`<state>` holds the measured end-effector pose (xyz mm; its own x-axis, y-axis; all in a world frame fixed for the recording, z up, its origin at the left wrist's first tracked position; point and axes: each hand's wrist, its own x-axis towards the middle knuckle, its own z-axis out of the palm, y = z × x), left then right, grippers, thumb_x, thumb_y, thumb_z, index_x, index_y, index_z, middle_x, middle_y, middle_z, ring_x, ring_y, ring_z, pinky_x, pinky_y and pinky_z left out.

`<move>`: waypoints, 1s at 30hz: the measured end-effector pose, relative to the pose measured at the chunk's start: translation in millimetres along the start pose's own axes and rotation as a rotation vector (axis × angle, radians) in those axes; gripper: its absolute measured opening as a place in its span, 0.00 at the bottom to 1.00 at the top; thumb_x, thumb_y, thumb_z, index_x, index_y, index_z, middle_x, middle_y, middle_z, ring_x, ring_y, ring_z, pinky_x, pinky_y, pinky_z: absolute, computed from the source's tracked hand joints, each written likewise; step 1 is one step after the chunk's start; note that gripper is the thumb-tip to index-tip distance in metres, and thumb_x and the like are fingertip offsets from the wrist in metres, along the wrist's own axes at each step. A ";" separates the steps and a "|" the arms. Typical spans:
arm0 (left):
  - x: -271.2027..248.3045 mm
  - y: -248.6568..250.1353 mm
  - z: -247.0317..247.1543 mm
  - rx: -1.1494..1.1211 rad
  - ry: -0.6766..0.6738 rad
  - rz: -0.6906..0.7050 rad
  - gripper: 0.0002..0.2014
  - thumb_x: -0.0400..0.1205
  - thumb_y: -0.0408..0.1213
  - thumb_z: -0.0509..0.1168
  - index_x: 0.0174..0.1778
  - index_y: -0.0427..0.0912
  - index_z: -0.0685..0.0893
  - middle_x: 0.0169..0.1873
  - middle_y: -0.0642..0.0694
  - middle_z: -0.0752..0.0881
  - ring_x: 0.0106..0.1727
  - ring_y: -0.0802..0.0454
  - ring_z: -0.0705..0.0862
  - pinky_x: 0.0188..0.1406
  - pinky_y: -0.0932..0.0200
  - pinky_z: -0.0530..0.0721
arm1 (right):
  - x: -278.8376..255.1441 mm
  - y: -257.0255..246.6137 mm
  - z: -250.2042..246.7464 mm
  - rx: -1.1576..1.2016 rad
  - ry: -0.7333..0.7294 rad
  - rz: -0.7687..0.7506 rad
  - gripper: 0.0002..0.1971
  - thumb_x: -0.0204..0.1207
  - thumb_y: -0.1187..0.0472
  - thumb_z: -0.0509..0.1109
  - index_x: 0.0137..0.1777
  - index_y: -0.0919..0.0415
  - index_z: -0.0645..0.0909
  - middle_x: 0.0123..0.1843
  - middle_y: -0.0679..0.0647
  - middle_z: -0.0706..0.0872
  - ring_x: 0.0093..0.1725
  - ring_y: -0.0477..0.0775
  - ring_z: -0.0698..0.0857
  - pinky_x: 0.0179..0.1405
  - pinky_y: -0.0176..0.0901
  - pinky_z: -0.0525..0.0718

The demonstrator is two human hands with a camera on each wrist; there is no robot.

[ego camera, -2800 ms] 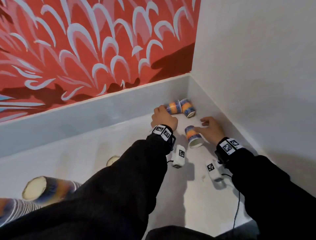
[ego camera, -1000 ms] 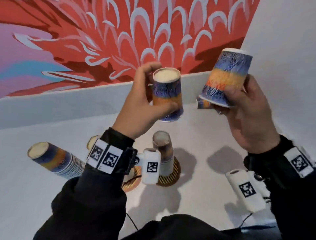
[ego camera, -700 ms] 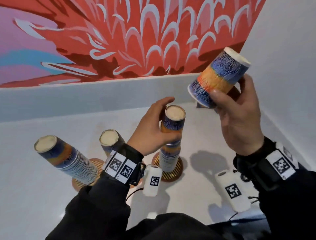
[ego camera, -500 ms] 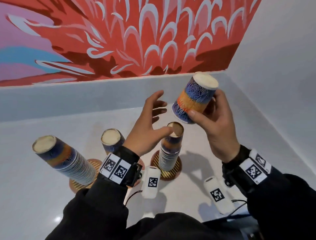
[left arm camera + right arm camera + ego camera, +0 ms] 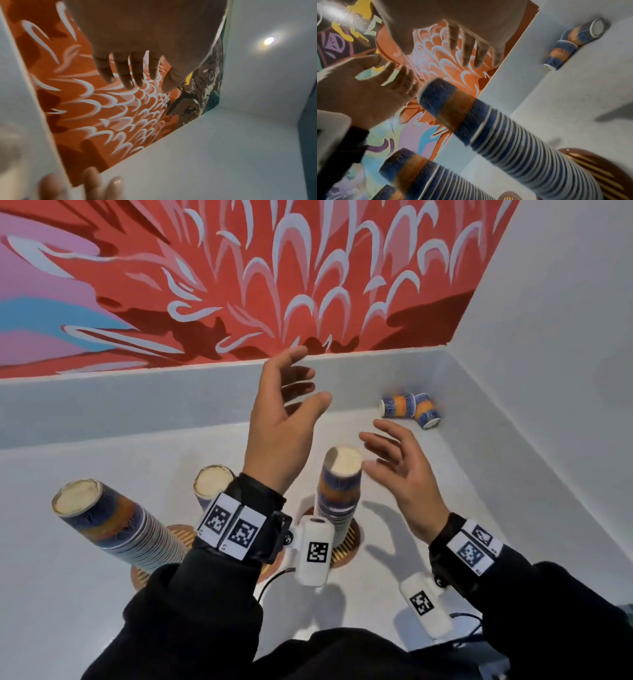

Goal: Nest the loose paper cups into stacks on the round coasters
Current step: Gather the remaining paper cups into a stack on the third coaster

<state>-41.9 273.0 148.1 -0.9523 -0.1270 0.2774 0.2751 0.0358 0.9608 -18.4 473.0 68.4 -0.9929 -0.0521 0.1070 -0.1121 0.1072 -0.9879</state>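
Three stacks of blue-and-orange paper cups stand upside down on round brown coasters: a tall leaning left stack (image 5: 113, 525), a middle stack (image 5: 212, 484) partly behind my left wrist, and a right stack (image 5: 337, 494) (image 5: 505, 135) on its coaster (image 5: 351, 542). My left hand (image 5: 308, 381) (image 5: 147, 81) hovers above the stacks, fingers spread, holding nothing. Just right of the right stack's top, my right hand (image 5: 373, 446) (image 5: 440, 54) is also empty, with relaxed fingers. Two loose cups (image 5: 397, 405) (image 5: 426, 414) lie on their sides in the far right corner.
The white counter (image 5: 428, 491) is boxed in by a low white ledge (image 5: 137, 405) under a red mural at the back and a white wall (image 5: 548, 371) on the right. White wrist devices with cables hang below both wrists.
The cup held by my right hand half a second ago now sits on the right stack, and that hand has let go. My left hand has lifted off the stack top.
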 end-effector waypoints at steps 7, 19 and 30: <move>36.0 86.5 83.5 -0.016 -0.114 0.240 0.25 0.82 0.31 0.73 0.75 0.42 0.77 0.63 0.46 0.84 0.63 0.50 0.86 0.62 0.47 0.91 | 62.8 -21.1 -67.0 -0.020 0.219 -0.092 0.21 0.76 0.55 0.77 0.68 0.55 0.81 0.65 0.60 0.90 0.59 0.47 0.88 0.57 0.36 0.85; 144.2 -4.6 281.4 0.404 -0.287 -0.160 0.24 0.78 0.41 0.73 0.72 0.49 0.80 0.71 0.42 0.82 0.67 0.42 0.85 0.68 0.54 0.83 | 191.9 28.7 -195.3 -0.353 0.522 0.002 0.20 0.80 0.62 0.78 0.70 0.61 0.79 0.69 0.59 0.87 0.63 0.57 0.85 0.54 0.39 0.76; 146.2 -190.8 284.7 1.074 -0.459 -0.466 0.32 0.82 0.40 0.67 0.83 0.41 0.67 0.73 0.37 0.74 0.74 0.33 0.79 0.74 0.39 0.80 | 220.7 187.7 -191.9 -0.479 0.386 0.390 0.32 0.77 0.58 0.78 0.79 0.61 0.73 0.75 0.64 0.83 0.72 0.69 0.83 0.71 0.62 0.83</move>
<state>-271.1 529.8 5.5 -0.9472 0.0033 -0.3206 -0.1402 0.8950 0.4234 -266.3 672.1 -71.9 -0.8977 0.4230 -0.1232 0.3351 0.4739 -0.8143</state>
